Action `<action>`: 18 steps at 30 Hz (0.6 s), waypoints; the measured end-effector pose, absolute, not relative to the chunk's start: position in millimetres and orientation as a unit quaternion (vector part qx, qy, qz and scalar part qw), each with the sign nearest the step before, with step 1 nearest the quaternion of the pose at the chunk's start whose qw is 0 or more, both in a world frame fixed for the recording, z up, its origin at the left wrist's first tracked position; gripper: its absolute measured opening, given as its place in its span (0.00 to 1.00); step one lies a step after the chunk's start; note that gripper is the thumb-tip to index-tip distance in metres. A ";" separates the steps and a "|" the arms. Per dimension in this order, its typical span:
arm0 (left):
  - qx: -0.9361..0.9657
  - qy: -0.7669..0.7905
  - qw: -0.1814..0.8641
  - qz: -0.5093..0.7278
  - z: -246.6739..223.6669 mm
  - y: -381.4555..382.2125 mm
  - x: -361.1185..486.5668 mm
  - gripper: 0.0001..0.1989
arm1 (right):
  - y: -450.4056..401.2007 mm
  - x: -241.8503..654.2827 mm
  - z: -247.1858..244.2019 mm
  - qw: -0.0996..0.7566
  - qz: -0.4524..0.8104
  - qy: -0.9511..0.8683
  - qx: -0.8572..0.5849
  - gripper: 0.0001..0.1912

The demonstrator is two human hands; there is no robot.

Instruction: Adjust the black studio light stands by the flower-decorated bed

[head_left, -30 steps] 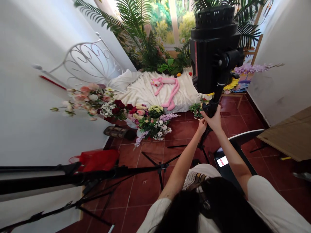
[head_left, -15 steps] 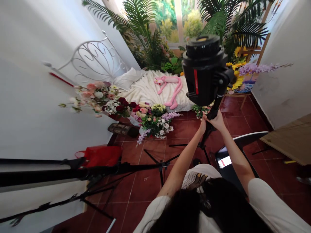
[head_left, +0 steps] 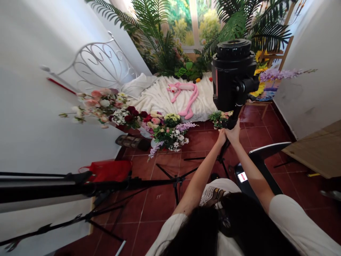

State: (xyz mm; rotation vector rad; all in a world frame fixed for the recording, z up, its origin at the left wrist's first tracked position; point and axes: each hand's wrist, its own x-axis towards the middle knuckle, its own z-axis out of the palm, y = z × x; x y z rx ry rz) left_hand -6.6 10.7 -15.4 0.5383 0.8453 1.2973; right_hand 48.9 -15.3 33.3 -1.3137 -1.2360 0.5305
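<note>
Standing on the red tiled floor (head_left: 157,202), a black light stand (head_left: 232,122) is grasped by 2 hands on its upper part. The left hand (head_left: 220,137) is closed around it, and the right hand (head_left: 233,134) is wrapped about it just beside the left; some fingers are hidden, so their exact placing cannot be told. Directly above the hands, a bulky black studio light (head_left: 231,78) is carried by the stand, its round end turned toward the top of the view. Beyond, a pink plush toy (head_left: 186,86) is laid on a cream-covered bed (head_left: 149,99). The bed is bounded at the left by a white metal headboard (head_left: 98,64), and flowers (head_left: 155,121) in several colours are massed along its near side. Palm leaves (head_left: 149,28) are seen against a bright window backdrop (head_left: 183,28). At the left, a red bag (head_left: 109,171) is partly crossed by another black tripod (head_left: 154,183). Near the right forearm (head_left: 252,170), a lit screen (head_left: 242,176) is seen on a dark surface (head_left: 247,190).
</note>
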 end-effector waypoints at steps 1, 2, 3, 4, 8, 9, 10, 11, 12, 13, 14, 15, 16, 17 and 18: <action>0.239 0.384 0.678 0.580 -16.0 10.3 -6.1 0.12 | -15.6 49.2 33.7 0.589 0.229 -0.532 -0.564 0.35; 0.237 0.390 0.674 0.580 -16.4 10.1 -5.7 0.13 | -15.9 49.5 34.4 0.590 0.230 -0.533 -0.561 0.35; 0.238 0.394 0.672 0.580 -16.9 10.0 -5.4 0.13 | -16.2 49.7 35.2 0.592 0.233 -0.533 -0.558 0.35; 0.242 0.395 0.670 0.580 -17.4 10.0 -5.4 0.12 | -16.7 49.9 35.9 0.593 0.236 -0.534 -0.554 0.36; 0.259 0.386 0.668 0.581 -21.5 11.2 -5.5 0.11 | -18.2 50.4 37.5 0.596 0.245 -0.541 -0.541 0.36; 0.259 0.384 0.668 0.582 -22.7 11.6 -5.5 0.11 | -18.4 50.5 37.4 0.597 0.246 -0.541 -0.539 0.36; 0.259 0.382 0.668 0.583 -23.8 12.1 -5.3 0.10 | -18.3 50.6 37.0 0.597 0.246 -0.541 -0.538 0.36; 0.259 0.380 0.669 0.584 -24.7 12.5 -5.1 0.10 | -18.1 50.7 36.4 0.598 0.247 -0.542 -0.537 0.35; 0.259 0.379 0.669 0.584 -25.3 13.0 -4.9 0.10 | -17.5 50.8 35.5 0.597 0.247 -0.542 -0.538 0.35; 0.260 0.379 0.669 0.584 -25.6 13.5 -4.7 0.10 | -16.7 51.0 34.6 0.595 0.246 -0.542 -0.540 0.35; 0.261 0.380 0.670 0.582 -25.5 13.9 -4.5 0.09 | -15.9 51.2 33.6 0.592 0.245 -0.541 -0.544 0.36; 0.262 0.383 0.670 0.579 -25.1 14.2 -4.4 0.09 | -15.1 51.6 32.6 0.589 0.243 -0.540 -0.550 0.36; 0.262 0.386 0.671 0.576 -24.4 14.2 -4.3 0.08 | -14.8 52.2 31.7 0.583 0.241 -0.540 -0.557 0.36; 0.263 0.386 0.672 0.574 -23.4 13.9 -4.4 0.07 | -15.2 53.2 31.0 0.577 0.239 -0.540 -0.564 0.37; 0.264 0.384 0.673 0.574 -22.1 13.4 -4.6 0.07 | -16.6 54.8 30.3 0.568 0.239 -0.544 -0.569 0.37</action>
